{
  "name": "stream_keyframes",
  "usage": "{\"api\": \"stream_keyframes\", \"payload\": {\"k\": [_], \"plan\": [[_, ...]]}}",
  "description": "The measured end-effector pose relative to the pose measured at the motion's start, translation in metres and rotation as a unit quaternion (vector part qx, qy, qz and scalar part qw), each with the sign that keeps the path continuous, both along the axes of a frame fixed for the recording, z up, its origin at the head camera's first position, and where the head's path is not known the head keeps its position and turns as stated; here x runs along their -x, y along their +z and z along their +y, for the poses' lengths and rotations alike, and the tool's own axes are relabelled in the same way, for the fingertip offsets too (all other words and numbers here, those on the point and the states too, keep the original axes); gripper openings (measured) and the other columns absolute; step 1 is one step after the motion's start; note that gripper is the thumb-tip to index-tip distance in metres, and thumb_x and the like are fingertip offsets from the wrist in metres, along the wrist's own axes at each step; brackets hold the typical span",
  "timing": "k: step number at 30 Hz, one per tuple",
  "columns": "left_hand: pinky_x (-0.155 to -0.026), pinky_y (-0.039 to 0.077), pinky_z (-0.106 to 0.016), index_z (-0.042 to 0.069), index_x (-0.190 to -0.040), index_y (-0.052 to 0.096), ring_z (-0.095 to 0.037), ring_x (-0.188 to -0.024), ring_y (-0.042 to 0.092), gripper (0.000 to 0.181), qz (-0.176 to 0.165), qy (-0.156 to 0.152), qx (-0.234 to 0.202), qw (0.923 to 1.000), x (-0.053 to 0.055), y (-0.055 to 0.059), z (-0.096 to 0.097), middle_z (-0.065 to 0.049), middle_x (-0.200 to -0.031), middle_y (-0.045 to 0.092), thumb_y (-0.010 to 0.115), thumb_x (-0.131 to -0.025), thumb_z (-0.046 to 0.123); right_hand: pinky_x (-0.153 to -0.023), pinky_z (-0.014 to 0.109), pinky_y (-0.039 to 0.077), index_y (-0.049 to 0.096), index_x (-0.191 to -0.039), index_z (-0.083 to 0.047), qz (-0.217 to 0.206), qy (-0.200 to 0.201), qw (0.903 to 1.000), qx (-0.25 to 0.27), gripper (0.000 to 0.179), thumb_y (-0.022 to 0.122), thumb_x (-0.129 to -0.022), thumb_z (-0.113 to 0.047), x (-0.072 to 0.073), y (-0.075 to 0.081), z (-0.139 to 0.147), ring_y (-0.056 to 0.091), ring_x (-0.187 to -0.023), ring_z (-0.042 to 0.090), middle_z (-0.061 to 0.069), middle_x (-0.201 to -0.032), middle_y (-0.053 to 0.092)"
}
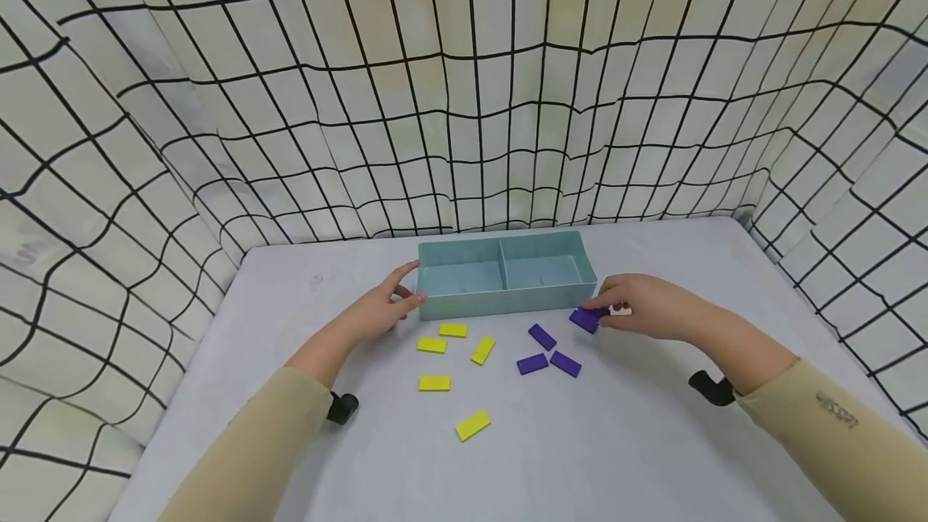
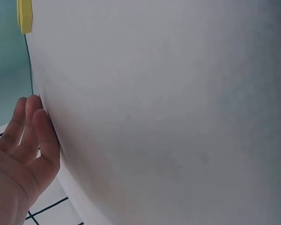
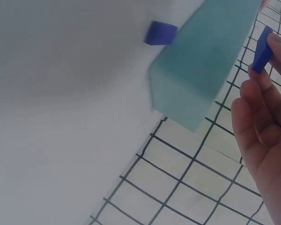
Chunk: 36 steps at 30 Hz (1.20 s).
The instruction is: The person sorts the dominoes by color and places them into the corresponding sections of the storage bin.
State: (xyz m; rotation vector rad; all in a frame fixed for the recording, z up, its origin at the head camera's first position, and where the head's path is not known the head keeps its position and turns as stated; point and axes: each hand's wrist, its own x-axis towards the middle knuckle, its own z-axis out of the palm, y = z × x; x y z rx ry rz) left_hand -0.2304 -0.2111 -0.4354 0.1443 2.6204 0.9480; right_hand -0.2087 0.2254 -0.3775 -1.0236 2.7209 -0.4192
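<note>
A pale teal box [image 1: 464, 304] with two compartments stands at the far middle of the table. My left hand [image 1: 379, 308] is at its left end, thumb by the front corner and forefinger by the rim, fingers loosely bent. Beyond the box's front right corner, my right hand [image 1: 645, 306] pinches a purple block [image 3: 262, 49] between thumb and fingertips. Another purple block [image 1: 583, 321] lies just below those fingertips. More purple blocks [image 1: 532, 364] lie in front of the box's right half. Several yellow blocks [image 1: 434, 383] are scattered before its left half.
A white cloth-like surface [image 1: 616, 449] covers the table. Black netting over pale sheets [image 1: 493, 87] rises behind and along both sides. Black wrist mounts [image 1: 343, 408] stick out below the sleeves.
</note>
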Motion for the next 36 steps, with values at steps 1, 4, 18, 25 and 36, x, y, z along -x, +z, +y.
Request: {"api": "stream_keyframes", "payload": {"k": [1,4,18,25,36], "plan": [[-0.084,0.046,-0.043,0.045,-0.157,0.011,-0.023,-0.105,0.063,0.073,0.000,0.000,0.001,1.0000,0.000,0.000,0.000,-0.010,-0.138,0.050,0.051,-0.098,0.057,-0.084,0.038,0.053,0.073,-0.121,-0.017,-0.002,-0.002,1.0000,0.004,0.031,0.074,-0.090,-0.019,0.002,0.002,-0.001,0.064,-0.097,0.018,-0.007,-0.104,0.065],[-0.085,0.046,-0.043,0.046,-0.157,0.010,-0.023,-0.105,0.063,0.073,0.001,0.001,0.005,1.0000,0.000,0.000,0.001,-0.010,-0.138,0.050,0.051,-0.097,0.058,-0.085,0.039,0.054,0.073,-0.123,-0.017,-0.009,-0.007,0.9998,0.015,0.032,0.074,-0.091,-0.019,0.009,0.008,-0.006,0.063,-0.098,0.017,-0.006,-0.106,0.065],[-0.086,0.045,-0.045,0.044,-0.157,0.011,-0.023,-0.104,0.062,0.075,0.003,-0.002,0.009,0.9999,-0.001,0.002,0.001,-0.010,-0.136,0.052,0.051,-0.096,0.061,-0.077,0.031,0.051,0.072,-0.124,-0.018,-0.029,-0.010,0.9986,0.044,0.031,0.072,-0.093,-0.021,0.048,0.020,-0.051,0.058,-0.091,0.016,-0.006,-0.098,0.063],[-0.086,0.045,-0.045,0.044,-0.158,0.010,-0.023,-0.103,0.062,0.073,0.003,-0.001,0.009,1.0000,-0.001,0.002,0.001,-0.010,-0.136,0.052,0.051,-0.098,0.057,-0.075,0.029,0.051,0.071,-0.126,-0.022,-0.038,0.007,0.9985,0.038,0.032,0.071,-0.094,-0.025,0.068,0.029,-0.083,0.059,-0.092,0.014,-0.007,-0.101,0.064],[-0.087,0.046,-0.045,0.043,-0.158,0.011,-0.022,-0.102,0.062,0.075,0.003,-0.001,0.008,1.0000,-0.002,0.002,0.001,-0.010,-0.136,0.052,0.050,-0.097,0.060,-0.071,0.029,0.048,0.070,-0.127,-0.023,-0.042,0.037,0.9984,-0.010,0.032,0.070,-0.095,-0.025,0.085,0.040,-0.139,0.055,-0.088,0.016,-0.005,-0.106,0.063]]}}
